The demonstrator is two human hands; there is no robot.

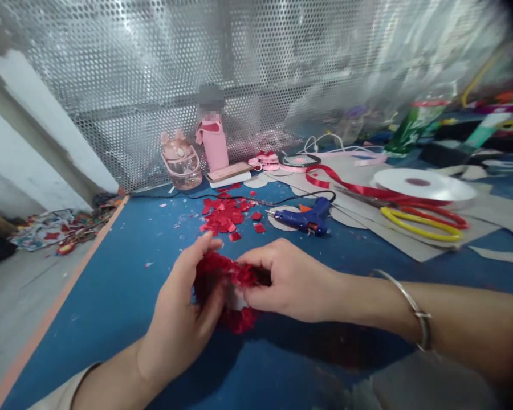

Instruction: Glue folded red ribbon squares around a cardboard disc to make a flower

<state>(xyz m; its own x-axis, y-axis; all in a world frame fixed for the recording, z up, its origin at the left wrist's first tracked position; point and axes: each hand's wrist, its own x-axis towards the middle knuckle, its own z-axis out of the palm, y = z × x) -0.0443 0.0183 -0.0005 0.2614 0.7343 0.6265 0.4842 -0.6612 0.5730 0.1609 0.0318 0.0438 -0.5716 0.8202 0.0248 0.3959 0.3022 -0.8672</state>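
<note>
The left hand (pixel 188 302) grasps a ruffled red piece (pixel 243 275), thumb in front and fingers around its far side, above the near part of the blue table (pixel 111 285). The right hand (pixel 290 282), with a bracelet (pixel 412 310) on its wrist, has its thumb and fingertips closed at the piece's right edge; blur hides whether they also pinch a small scrap. Just beyond the hands lie loose red scraps (pixel 224 216), and to their right a blue glue gun (pixel 320 216), its nozzle pointing left. Farther right, scissors (pixel 423 232) with yellow and red handles lie near a white spool (pixel 389 181) and a red ribbon (pixel 346 183). Behind the scraps are a phone (pixel 231 171), a pink cup (pixel 183 165) with ears and a pink bottle (pixel 216 149), both upright before a metal mesh (pixel 154 68).
</note>
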